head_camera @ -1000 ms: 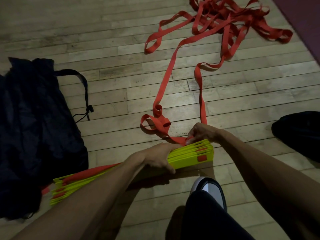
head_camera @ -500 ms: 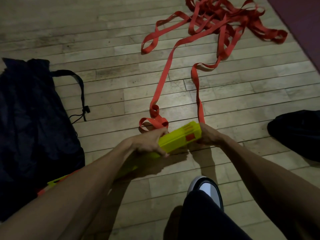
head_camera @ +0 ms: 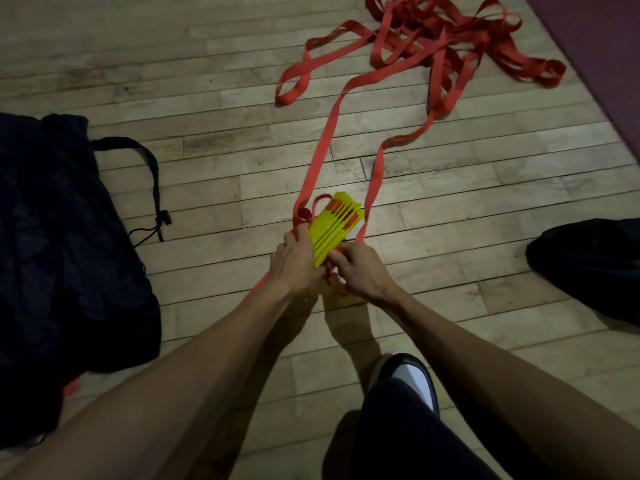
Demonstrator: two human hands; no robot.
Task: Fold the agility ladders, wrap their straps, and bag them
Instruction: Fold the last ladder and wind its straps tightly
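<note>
A stack of yellow ladder rungs (head_camera: 334, 226) stands on end over the wooden floor, its far end pointing away from me. My left hand (head_camera: 297, 263) grips the stack's left side, and my right hand (head_camera: 358, 271) holds its near right side, fingers curled on the rungs and strap. Two red straps (head_camera: 320, 147) run from the stack up to a loose red tangle (head_camera: 450, 39) at the top. A dark drawstring bag (head_camera: 65, 244) lies flat at the left.
Another dark bag or cloth (head_camera: 588, 268) lies at the right edge. My shoe (head_camera: 412, 375) and dark trouser leg sit below the hands. A dark red mat (head_camera: 602, 46) borders the floor at the top right. The bag's black cord (head_camera: 156, 188) trails across the boards.
The rung stack has swung from lying sideways to pointing away from me. Both hands have come together at its near end, and the straps now run straighter.
</note>
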